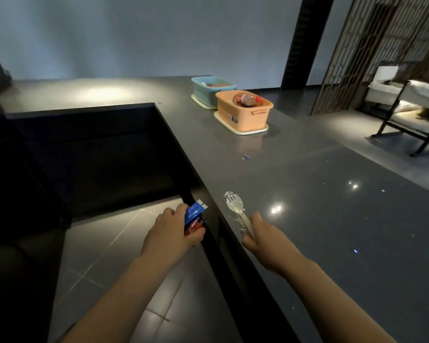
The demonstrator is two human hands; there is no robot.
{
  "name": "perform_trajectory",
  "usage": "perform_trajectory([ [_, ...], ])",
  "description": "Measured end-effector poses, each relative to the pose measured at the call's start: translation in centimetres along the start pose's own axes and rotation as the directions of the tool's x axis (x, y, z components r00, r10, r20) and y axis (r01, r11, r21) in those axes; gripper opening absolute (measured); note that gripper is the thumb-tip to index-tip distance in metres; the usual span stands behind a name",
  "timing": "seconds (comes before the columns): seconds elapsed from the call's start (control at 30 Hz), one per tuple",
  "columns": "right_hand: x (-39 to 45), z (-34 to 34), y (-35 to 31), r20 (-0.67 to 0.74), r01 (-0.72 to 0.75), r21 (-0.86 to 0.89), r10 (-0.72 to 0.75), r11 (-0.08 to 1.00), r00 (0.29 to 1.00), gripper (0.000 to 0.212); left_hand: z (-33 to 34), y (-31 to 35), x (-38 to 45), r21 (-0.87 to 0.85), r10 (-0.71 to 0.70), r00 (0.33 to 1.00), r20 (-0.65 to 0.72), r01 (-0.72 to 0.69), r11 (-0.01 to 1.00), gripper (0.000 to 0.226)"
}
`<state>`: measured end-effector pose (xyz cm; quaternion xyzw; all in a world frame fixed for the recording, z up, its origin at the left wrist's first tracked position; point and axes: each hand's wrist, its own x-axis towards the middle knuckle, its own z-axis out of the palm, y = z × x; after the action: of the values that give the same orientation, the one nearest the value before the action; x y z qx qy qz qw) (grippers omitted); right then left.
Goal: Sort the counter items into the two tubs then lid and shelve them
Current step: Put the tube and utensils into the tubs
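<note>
My left hand (pixel 170 231) grips a small bundle of blue and red sachets (pixel 195 216) just off the counter's near edge. My right hand (pixel 260 233) holds the handle of a wrapped clear plastic spork (pixel 235 206) whose head lies over the grey counter (pixel 320 194). Far along the counter stand an orange tub (pixel 243 115) with a red-capped bottle (pixel 248 100) lying in it and, behind it, a blue tub (pixel 203 91) with items I cannot make out. Each tub stands on a cream lid.
A small blue scrap (pixel 245 157) lies on the counter between me and the tubs. To the left the counter drops to a dark recess (pixel 97 157) and tiled floor. A lattice screen (pixel 382 53) and a bunk bed frame (pixel 406 100) stand at the far right.
</note>
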<state>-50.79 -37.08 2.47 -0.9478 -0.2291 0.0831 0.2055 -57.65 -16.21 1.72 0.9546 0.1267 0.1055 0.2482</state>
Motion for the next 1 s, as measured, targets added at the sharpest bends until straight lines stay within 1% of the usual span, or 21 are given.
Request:
perform_trajectory([
  [0.13,9.0,1.3,-2.8,0.012,0.031,0.014,-0.031,0.999,0.999,0.019,-0.3,-5.6,7.0,-0.031,-0.019,1.000,-0.006,0.019,0.999,0.057],
  [0.27,17.6,2.1,-6.1,-0.021,-0.007,0.066,0.009,0.998,1.000,0.021,-1.6,-10.7,15.4,-0.035,-0.010,1.000,0.019,0.011,0.999,0.054],
  [0.37,23.3,2.4,-8.8,-0.017,-0.060,0.082,0.062,0.995,0.998,0.022,-3.1,-13.4,21.8,-0.028,0.042,0.998,0.051,-0.041,0.999,0.054],
  [0.47,28.4,2.1,-10.7,-0.052,-0.086,0.087,0.091,0.992,0.995,0.018,-4.5,-15.1,28.1,-0.021,0.107,0.991,0.083,-0.106,0.994,0.054],
  [0.63,36.4,0.4,-11.6,-0.127,-0.128,0.093,0.140,0.987,0.982,0.018,-5.2,-15.8,38.0,-0.060,0.181,0.979,0.094,-0.175,0.983,0.050],
  [0.8,45.1,-1.6,-10.1,-0.191,-0.169,0.104,0.186,0.980,0.964,0.019,-4.0,-15.5,48.3,-0.078,0.273,0.958,0.090,-0.266,0.961,0.051],
  [0.9,50.7,-2.8,-8.4,-0.245,-0.166,0.161,0.203,0.973,0.948,0.016,-3.0,-14.8,54.9,-0.086,0.306,0.948,0.092,-0.298,0.951,0.052],
  [1.0,55.5,-4.0,-7.1,-0.309,-0.168,0.234,0.237,0.958,0.921,0.019,-2.3,-14.1,61.1,-0.079,0.336,0.931,0.141,-0.328,0.941,0.053],
])
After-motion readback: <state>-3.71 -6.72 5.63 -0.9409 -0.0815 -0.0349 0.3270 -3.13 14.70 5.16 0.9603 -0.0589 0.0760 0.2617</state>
